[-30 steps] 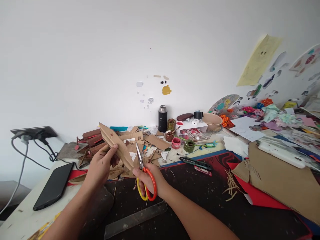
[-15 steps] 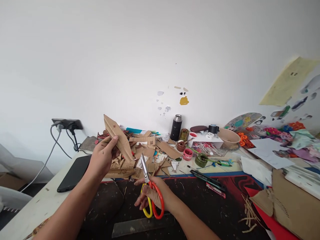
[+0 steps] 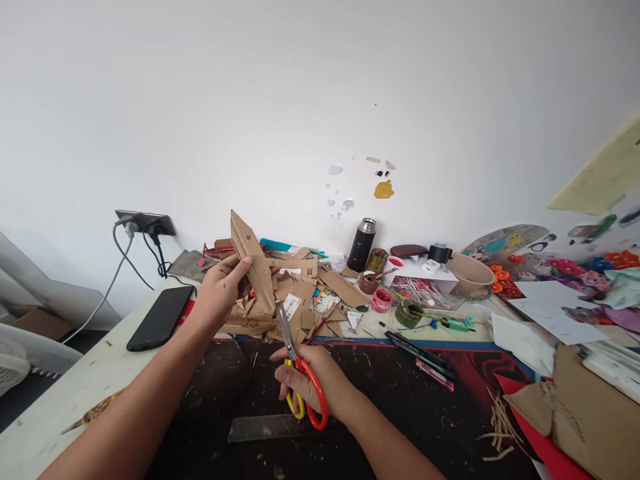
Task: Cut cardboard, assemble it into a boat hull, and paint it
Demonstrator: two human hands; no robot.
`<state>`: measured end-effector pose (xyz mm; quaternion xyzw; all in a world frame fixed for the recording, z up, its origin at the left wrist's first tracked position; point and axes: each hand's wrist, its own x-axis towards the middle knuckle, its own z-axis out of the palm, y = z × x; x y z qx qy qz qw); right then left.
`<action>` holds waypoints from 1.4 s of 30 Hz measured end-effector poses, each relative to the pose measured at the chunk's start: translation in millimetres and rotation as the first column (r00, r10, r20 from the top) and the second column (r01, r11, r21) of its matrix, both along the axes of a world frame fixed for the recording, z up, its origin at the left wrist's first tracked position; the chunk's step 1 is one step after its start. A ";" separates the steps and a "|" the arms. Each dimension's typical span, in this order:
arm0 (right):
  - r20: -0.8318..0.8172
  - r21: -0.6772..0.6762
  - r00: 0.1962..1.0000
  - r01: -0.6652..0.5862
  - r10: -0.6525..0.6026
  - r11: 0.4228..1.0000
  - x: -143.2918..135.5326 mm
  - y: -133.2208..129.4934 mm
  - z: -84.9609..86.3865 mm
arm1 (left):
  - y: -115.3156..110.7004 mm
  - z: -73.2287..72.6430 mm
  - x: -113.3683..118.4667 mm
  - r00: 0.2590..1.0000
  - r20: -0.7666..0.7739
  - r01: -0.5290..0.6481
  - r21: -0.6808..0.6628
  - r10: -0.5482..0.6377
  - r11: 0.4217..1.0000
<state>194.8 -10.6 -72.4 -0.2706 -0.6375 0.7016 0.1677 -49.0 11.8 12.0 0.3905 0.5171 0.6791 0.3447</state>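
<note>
Between the thumb and fingers of my left hand (image 3: 225, 283) is a folded, pointed piece of brown cardboard (image 3: 254, 263), held up at a slant above the scrap pile. My right hand (image 3: 313, 380) grips a pair of scissors (image 3: 295, 357) with one red and one yellow handle loop. The scissor blades point up toward the lower tip of the cardboard and look nearly closed; whether they touch it I cannot tell. A clear ruler-like strip (image 3: 270, 427) lies on the dark mat below my right hand.
Cardboard scraps (image 3: 300, 287) cover the table's back. A black flask (image 3: 361, 245), paint jars (image 3: 381, 300) and a green box cutter (image 3: 417, 352) stand or lie to the right. A phone (image 3: 160, 319) rests at left, and a large cardboard piece (image 3: 595, 407) at right.
The view has shifted slightly. My left hand has brought the cardboard's lower tip closer to the scissors. The scissor blades appear more closed than before.
</note>
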 end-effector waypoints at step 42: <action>0.040 0.199 0.999 0.003 -0.011 0.980 2.4 -4.0 10.4 | -8.8 15.1 13.3 0.996 -0.074 0.047 -0.099 -0.055 0.994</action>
